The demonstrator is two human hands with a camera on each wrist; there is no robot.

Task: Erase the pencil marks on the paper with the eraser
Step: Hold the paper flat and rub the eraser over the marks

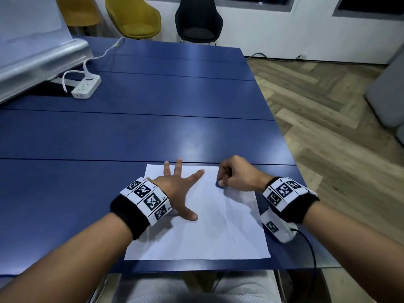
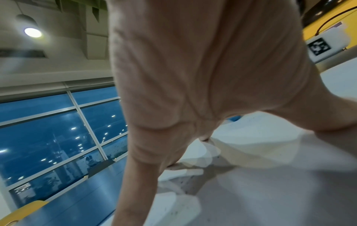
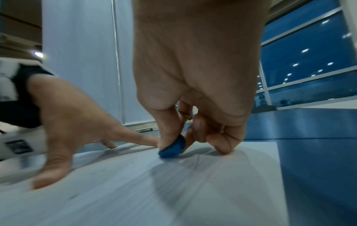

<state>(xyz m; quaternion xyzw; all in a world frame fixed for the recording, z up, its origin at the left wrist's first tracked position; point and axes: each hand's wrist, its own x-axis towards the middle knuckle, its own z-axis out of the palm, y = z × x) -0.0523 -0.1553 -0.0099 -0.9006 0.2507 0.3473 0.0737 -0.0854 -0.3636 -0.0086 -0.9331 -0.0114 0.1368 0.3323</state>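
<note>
A white sheet of paper [image 1: 196, 237] lies on the blue table [image 1: 131, 127] near its front edge, with faint pencil marks [image 1: 231, 206] across its right half. My left hand [image 1: 181, 189] lies flat on the sheet's upper left part, fingers spread and straight. My right hand [image 1: 234, 173] pinches a small blue eraser [image 1: 219, 184] between thumb and fingers and presses it onto the paper near the upper right corner. In the right wrist view the eraser [image 3: 172, 148] touches the paper [image 3: 173, 191] beside the left hand [image 3: 73, 122]. The left wrist view shows the left hand [image 2: 193, 76] pressed on the paper [image 2: 270, 191].
A white power strip [image 1: 86, 86] with its cable lies at the table's far left, beside a grey board [image 1: 32, 51]. Yellow chairs [image 1: 133, 16] and a black chair [image 1: 199, 18] stand beyond the far edge. The table's right edge [image 1: 282, 132] drops to wooden floor.
</note>
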